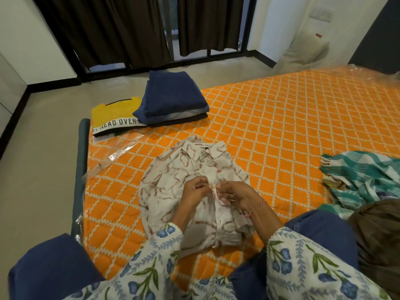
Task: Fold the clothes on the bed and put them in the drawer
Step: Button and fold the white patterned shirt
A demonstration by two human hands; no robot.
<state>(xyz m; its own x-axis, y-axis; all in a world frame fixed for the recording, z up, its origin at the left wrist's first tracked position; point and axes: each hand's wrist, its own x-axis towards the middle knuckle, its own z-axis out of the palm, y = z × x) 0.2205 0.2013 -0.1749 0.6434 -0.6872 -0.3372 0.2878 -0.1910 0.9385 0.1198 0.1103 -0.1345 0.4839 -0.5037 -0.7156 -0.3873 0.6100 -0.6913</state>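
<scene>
While spread collar-up on the bed (281, 118) | cream red-streaked shirt (186, 169) | left hand (194, 189), right hand (236, 194) pinch its placket

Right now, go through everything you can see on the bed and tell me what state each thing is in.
Printed shirt: spread on the bed, collar away from the person, front placket being fastened.
Left hand: pinches the placket.
Right hand: pinches the placket.
Navy stack: folded, piled.
Yellow T-shirt: folded, partly under the stack.
Green checked cloth: crumpled, unfolded.
Curtains: drawn, gap between.

The folded yellow shirt (116, 114) reads "EAD OVER M" on its white band.
</scene>
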